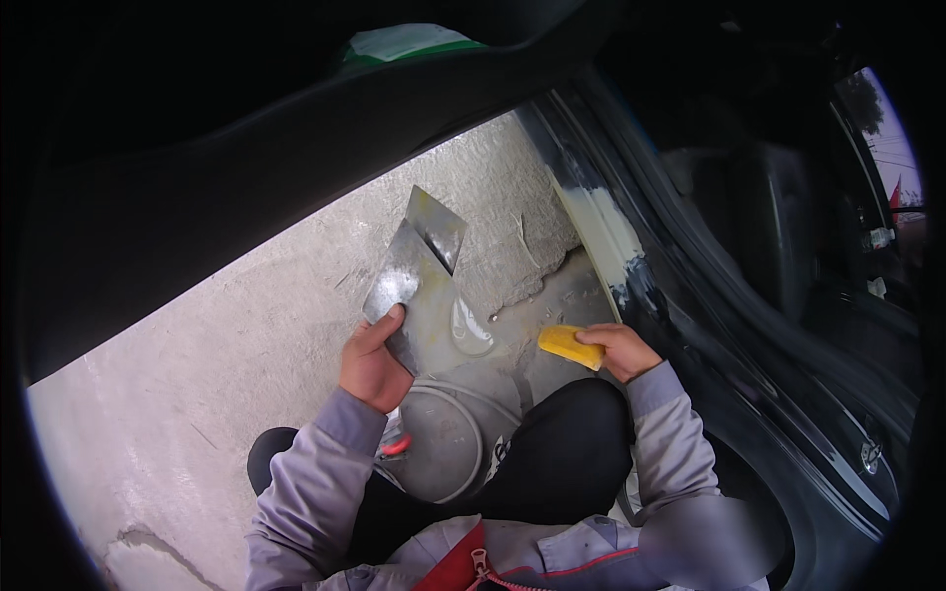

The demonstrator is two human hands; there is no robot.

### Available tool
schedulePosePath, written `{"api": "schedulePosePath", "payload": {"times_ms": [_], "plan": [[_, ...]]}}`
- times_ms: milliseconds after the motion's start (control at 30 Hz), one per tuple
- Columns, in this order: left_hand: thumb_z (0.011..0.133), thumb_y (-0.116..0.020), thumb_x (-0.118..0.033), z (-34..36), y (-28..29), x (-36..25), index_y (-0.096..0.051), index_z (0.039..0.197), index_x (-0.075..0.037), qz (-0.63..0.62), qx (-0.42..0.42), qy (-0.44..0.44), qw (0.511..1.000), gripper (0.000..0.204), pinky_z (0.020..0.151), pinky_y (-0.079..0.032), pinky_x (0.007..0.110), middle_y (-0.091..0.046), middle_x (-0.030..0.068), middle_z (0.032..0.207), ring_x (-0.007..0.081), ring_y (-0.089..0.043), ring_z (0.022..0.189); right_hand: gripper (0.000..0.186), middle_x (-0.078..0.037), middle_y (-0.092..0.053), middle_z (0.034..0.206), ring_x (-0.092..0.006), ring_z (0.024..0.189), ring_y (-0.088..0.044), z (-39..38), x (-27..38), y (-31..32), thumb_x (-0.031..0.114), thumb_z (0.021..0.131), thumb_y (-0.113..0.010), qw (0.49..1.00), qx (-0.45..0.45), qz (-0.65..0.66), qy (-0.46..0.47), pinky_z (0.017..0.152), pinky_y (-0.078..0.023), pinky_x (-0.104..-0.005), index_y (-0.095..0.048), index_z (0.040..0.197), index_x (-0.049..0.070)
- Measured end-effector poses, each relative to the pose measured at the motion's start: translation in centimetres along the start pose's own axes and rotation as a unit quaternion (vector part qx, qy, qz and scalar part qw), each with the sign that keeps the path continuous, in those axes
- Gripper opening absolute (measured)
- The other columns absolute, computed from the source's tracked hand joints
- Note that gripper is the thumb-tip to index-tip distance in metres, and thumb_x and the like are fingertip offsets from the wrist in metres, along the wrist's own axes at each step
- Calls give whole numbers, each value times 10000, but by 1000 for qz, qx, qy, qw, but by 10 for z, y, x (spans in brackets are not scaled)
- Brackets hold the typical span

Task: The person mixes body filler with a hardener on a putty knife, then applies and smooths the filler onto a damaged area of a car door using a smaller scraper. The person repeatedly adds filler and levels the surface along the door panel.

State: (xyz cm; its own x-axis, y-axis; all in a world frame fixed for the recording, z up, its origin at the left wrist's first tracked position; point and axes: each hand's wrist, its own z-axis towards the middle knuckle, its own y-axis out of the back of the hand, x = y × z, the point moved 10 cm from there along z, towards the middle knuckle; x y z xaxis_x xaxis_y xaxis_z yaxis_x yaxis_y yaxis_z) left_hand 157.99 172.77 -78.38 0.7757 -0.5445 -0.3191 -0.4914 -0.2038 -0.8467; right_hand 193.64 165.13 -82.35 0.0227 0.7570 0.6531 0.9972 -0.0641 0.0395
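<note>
My left hand (376, 366) grips the near left edge of a flat grey metal plate (419, 291), thumb on top. A glossy translucent smear and yellowish stains mark the plate. A second, smaller metal piece (439, 227) shows beyond its far corner; whether the two are joined I cannot tell. In my right hand (628, 352) is a yellow putty spreader (570, 345), pinched by its right end and apart from the plate. To the right hand's far side, a beige filler patch (606, 231) covers part of the dark car sill.
A black car door panel (197, 217) spans the upper left. The door sill (729, 286) and car interior run along the right. Below the plate lie a looped grey hose (478, 433) and a red-ended object (397, 446). The rough concrete floor (217, 374) has a broken, cracked edge.
</note>
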Motion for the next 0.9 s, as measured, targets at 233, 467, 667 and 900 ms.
{"api": "schedulePosePath", "payload": {"times_ms": [233,467,667,900], "plan": [[1019,-594,-105,-5,-2,-7,-585,1353,-40,-19,22,-1,1000,341,1065,-495,464,-667,94,1309,264,-649,1197,353,-144,-749,952,-251,831,-745,-48,-40,5,230,997,-622,989,-58,41,-127,747,-612,-364,-665,1218,-42],[1025,-590,-125,-13,4,-9,-546,1388,-30,-18,3,-29,999,378,1082,-492,472,-650,109,1335,267,-640,1227,277,-130,-734,963,-208,833,-729,-104,88,-11,216,1014,-615,971,-34,139,194,714,-605,-371,-657,1137,-30],[1031,-593,-97,-18,-11,-9,-561,1397,-60,-67,49,-82,993,369,1138,-428,461,-637,75,1375,246,-587,1297,199,-10,-680,951,-55,834,-592,-114,116,-93,149,977,-718,932,-114,-31,343,749,-481,-225,-657,1070,-16],[1044,-578,-107,-23,-1,-3,-564,1392,-81,-42,-6,-95,995,349,1146,-419,474,-629,51,1381,234,-571,1310,191,-19,-691,947,-58,824,-603,-110,96,-112,95,968,-701,931,-134,15,338,741,-494,-228,-667,1097,-41]]}}
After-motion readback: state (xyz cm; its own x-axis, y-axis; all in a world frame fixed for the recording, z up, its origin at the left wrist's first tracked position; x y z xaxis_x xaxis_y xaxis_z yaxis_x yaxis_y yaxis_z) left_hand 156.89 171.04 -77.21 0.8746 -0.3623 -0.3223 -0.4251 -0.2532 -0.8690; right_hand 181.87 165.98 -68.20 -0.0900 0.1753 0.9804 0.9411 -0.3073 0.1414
